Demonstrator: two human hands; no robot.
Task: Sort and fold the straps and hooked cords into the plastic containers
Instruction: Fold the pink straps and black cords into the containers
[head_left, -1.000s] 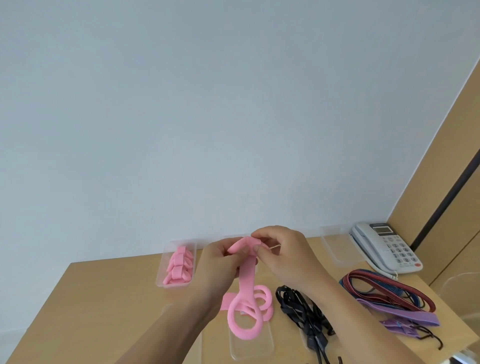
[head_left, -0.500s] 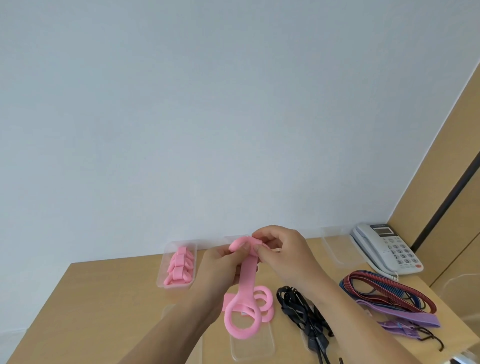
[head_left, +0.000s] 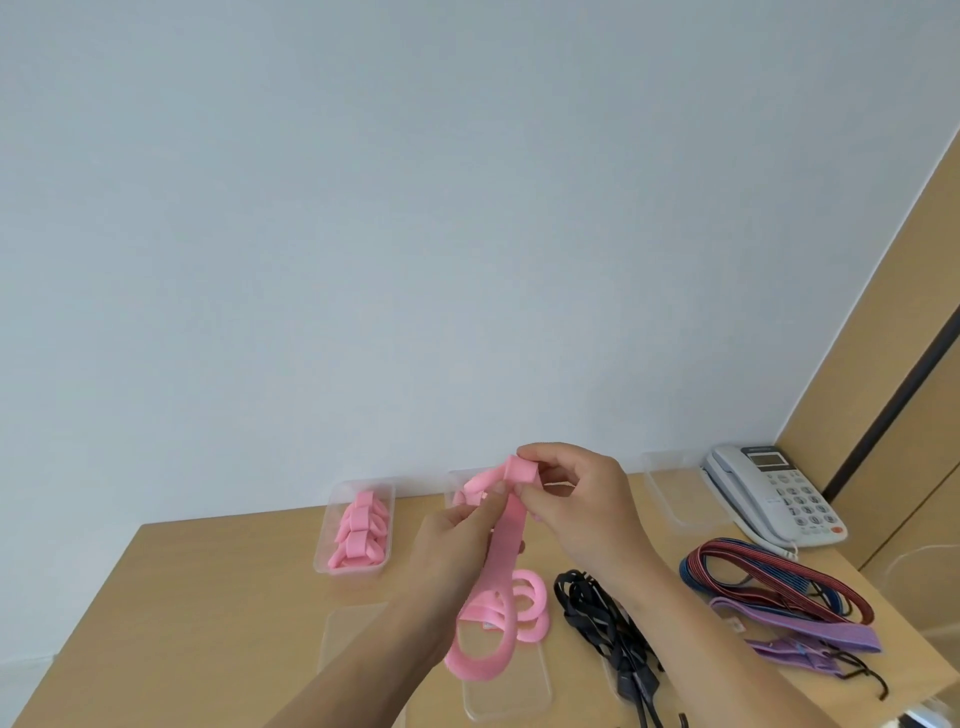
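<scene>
**Pink strap, top end being rolled**

Both hands were up over the table (head_left: 218, 582), working one pink strap (head_left: 503, 551). The right hand (head_left: 576, 506) pinched the folded top end between thumb and fingertips, and the left hand (head_left: 460, 540) closed on the strap just below, steadying it. The rest hung down, its tail curling into a loop above a clear lid (head_left: 506, 691) lying flat on the table. Folded pink pieces already filled the left container (head_left: 358, 525); black cords (head_left: 602, 618) and striped and purple straps (head_left: 779, 587) lay unsorted to the right. To do this fold well, I'd judge: keep each turn flat and edge-aligned, feed slack up with the left hand, and hold the pinch firm so the springy strap didn't unroll before reaching a container.
</scene>
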